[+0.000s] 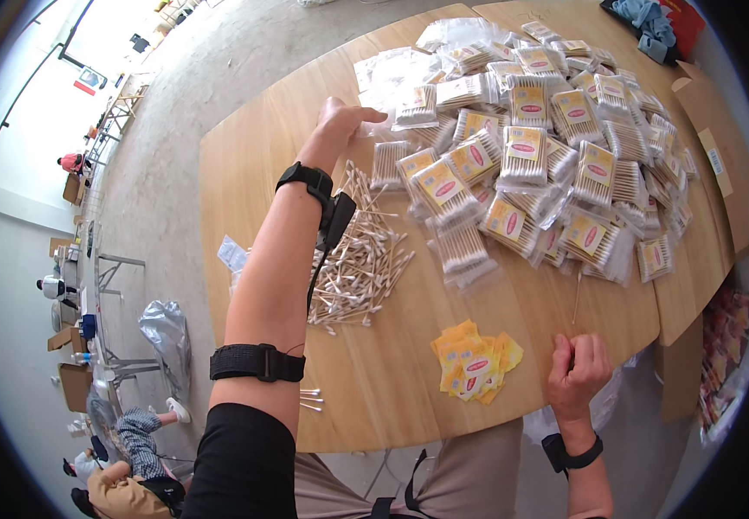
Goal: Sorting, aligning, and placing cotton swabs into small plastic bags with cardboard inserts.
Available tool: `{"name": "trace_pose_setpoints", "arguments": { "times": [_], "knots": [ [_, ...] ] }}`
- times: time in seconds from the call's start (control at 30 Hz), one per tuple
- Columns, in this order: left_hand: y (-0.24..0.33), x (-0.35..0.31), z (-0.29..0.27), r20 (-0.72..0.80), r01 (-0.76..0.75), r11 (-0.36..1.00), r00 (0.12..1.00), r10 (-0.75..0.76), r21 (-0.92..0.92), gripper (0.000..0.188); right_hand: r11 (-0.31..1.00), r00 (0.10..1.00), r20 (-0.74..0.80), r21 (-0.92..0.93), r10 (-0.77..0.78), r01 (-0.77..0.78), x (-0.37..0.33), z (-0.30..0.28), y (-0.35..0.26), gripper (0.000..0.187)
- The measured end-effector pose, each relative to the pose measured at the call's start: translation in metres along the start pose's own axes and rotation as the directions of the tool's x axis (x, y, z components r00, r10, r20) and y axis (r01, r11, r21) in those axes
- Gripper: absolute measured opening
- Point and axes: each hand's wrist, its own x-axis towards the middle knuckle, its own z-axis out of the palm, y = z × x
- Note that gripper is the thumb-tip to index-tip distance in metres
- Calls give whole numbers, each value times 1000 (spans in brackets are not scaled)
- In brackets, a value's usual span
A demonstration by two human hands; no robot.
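Note:
My left hand (346, 119) reaches to the far side of the table, a digit stretched across the edge of the clear plastic bags (379, 73). It appears closed on a bag there; some of its fingers are hidden. Beneath my left forearm lies a loose heap of cotton swabs (361, 268). My right hand (578, 372) is curled at the near right edge of the table; whatever its fingers may hold is hidden. Just beyond it lies a single cotton swab (577, 299). Left of that hand sits a stack of yellow printed cards (475, 363).
Bagged cotton swab packs (526, 147) form a large mound over the wooden table's (249, 164) far right. A cardboard box (710, 143) stands against the right edge. A few swabs (311, 399) lie near my left elbow. Other people (136, 476) are at the far left.

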Motion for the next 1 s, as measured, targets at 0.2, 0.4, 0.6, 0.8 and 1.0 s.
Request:
{"name": "trace_pose_setpoints", "arguments": {
  "times": [0.2,0.4,0.6,0.8,1.0],
  "knots": [
    [-2,18,20,-2,-62,992,998,62,-110,22,1000,1000,4,24,13,-13,0,0,-1,29],
    [6,21,30,15,-190,976,981,193,-106,17,1000,1000,0,15,6,-6,-2,-1,0,28],
    [-2,23,12,-273,-270,867,948,163,-419,16,1000,1000,-7,15,-7,8,2,-2,-3,28],
    [-20,-22,-91,-316,-361,740,926,208,-568,19,1000,1000,-15,1,1,-1,-1,-3,-3,28],
    [-103,-130,-196,38,-184,710,958,285,-679,19,999,999,-30,0,-35,35,0,1,-4,28]
  ]
}}
